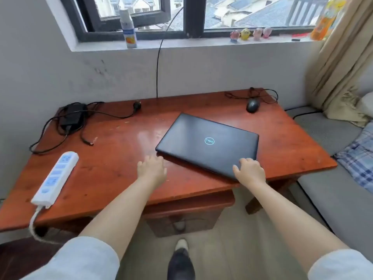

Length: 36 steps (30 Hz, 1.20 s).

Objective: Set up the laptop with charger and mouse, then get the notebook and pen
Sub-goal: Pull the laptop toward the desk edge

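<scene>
laptop shut, lid up, lying skewed on the right half of the desk; near corner sits right at the front edge, maybe slightly over it, can't tell for sure; rigid slab, looks fairly heavy, lid smooth and likely slippery, hinge and screen are the fragile bits; best taken at two edges or corners, lifted or slid flat, not by the lid alone

right hand on the near right corner, fingers loosely spread and resting on the lid, thumb out to the left; left hand just short of the near left corner, fingers slightly apart, palm down over the desk; contact with the laptop not clear, blurred

charger brick at far left with its cable in loose loops; barrel end lies toward desk centre, wall plug at the back; power strip on the left front, well apart from the laptop; mouse far right rear, its cord bunched behind it

judgement: centre of the desk is bare, so squaring the laptop there is unobstructed; watch the front edge while pivoting; charger cable loops could snag when pulled across; notebook and pen not in view; windowsill bottle and figurines out of the way
</scene>
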Motion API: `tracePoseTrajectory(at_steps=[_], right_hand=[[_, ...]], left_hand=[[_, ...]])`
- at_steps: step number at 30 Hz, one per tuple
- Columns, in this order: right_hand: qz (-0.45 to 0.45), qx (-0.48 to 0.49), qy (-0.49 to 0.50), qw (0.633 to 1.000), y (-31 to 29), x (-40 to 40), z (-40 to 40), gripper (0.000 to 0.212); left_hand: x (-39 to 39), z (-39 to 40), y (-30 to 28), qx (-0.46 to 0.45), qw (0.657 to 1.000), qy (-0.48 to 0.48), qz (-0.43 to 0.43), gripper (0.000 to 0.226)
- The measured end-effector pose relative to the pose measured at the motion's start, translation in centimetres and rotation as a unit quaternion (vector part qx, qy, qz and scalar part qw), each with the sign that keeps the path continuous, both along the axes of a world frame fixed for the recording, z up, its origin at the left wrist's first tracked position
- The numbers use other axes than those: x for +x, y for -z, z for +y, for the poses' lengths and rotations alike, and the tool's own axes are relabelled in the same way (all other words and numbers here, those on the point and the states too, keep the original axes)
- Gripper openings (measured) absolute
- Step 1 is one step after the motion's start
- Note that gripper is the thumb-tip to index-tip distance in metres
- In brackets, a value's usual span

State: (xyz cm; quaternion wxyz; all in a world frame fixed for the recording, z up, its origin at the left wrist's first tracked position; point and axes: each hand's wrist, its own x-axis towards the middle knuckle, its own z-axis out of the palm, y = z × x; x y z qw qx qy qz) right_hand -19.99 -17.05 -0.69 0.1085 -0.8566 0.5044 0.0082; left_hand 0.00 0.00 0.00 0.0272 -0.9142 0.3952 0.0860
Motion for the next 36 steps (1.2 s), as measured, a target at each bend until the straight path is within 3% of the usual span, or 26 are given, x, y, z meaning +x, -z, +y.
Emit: tracePoseTrajectory(at_steps=[7, 10, 13, 19, 25, 36], right_hand=[[-0.003, 0.062, 0.176, 0.982, 2.6, 4.7, -9.8, 0.044], [-0.014, 0.121, 0.250, 0.960, 3.8, 5.6, -11.7, 0.063], [-0.069, 0.182, 0.329, 0.924, 4.9, 6.1, -13.5, 0.085], [-0.133, 0.220, 0.427, 0.867, 6.4, 7.1, -15.4, 0.098], [-0.143, 0.222, 0.428, 0.864, 6.7, 8.7, -16.2, 0.099], [-0.165, 0.247, 0.267, 0.917, 6.3, 17.8, -16.1, 0.087]], left_hand=[[8.7, -11.4, 2.9, 0.011, 0.999, 0.004, 0.049, 0.038], [10.7, -14.8, 4.3, 0.000, 0.995, -0.027, 0.095, 0.043], [12.2, -17.7, 5.8, -0.031, 0.981, -0.088, 0.172, 0.053], [13.2, -20.7, 7.0, -0.087, 0.923, -0.263, 0.265, 0.072], [14.6, -18.9, 7.3, -0.104, 0.874, -0.355, 0.315, 0.079], [15.4, -10.2, 7.7, -0.211, 0.795, -0.525, 0.219, 0.078]])
